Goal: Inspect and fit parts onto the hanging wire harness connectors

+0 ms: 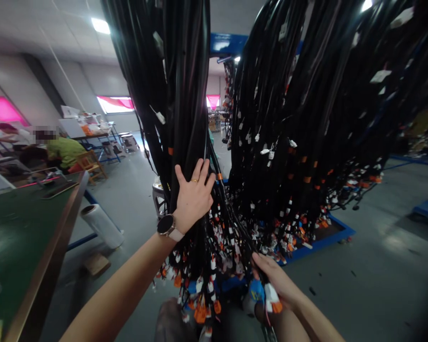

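Note:
A thick bundle of black wire harnesses (187,90) hangs straight down in front of me. My left hand (195,194), with a ring and a wristwatch (166,225), lies against it with the fingers spread. Lower right, my right hand (271,273) is closed around one harness branch (240,228), pulled out at a slant from the bundle. Below that hand hang a blue connector (257,290) and a white and orange connector (273,298). Several orange and white connectors (201,311) dangle at the bundle's lower end, above my knees. The right fingertips are partly hidden.
More black harnesses (271,109) hang on the right from a blue rack (228,42), above its blue base (321,242). At left stands a green-topped table (21,228); a roll of clear film (102,225) leans beside it. A seated person (62,147) is farther back.

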The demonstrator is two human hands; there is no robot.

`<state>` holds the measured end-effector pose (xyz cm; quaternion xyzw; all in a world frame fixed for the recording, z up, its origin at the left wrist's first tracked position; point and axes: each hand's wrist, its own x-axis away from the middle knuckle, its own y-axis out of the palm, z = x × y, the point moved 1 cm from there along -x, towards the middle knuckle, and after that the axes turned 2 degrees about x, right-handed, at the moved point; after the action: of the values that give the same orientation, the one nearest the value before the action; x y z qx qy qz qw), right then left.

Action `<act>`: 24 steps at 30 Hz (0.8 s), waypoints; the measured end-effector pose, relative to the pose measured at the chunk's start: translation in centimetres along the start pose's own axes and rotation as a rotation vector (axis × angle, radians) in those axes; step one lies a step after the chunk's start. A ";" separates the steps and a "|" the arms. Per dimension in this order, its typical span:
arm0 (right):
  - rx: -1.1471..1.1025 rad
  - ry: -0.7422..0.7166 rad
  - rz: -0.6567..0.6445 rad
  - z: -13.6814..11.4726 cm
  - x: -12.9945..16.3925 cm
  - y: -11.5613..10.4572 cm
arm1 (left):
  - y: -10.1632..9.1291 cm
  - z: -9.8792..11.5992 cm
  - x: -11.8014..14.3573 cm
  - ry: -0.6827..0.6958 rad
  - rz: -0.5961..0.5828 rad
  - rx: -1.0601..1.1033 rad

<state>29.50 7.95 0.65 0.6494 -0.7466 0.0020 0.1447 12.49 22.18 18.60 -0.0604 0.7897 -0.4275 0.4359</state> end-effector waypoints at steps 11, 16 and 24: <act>0.555 -0.125 -0.178 -2.2 5.9 8.2 | 1.7 0.1 0.0 0.188 -0.036 -0.023; 0.750 -0.156 -0.352 -2.0 3.4 7.2 | 1.6 -0.4 0.1 0.233 -0.073 -0.019; 0.608 -0.179 -0.361 -2.9 -8.9 0.6 | 2.2 -1.1 0.2 0.318 -0.109 -0.074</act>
<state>30.53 17.18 1.55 0.7815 -0.5951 0.1414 -0.1230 12.16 24.18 17.13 -0.0509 0.8593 -0.4255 0.2792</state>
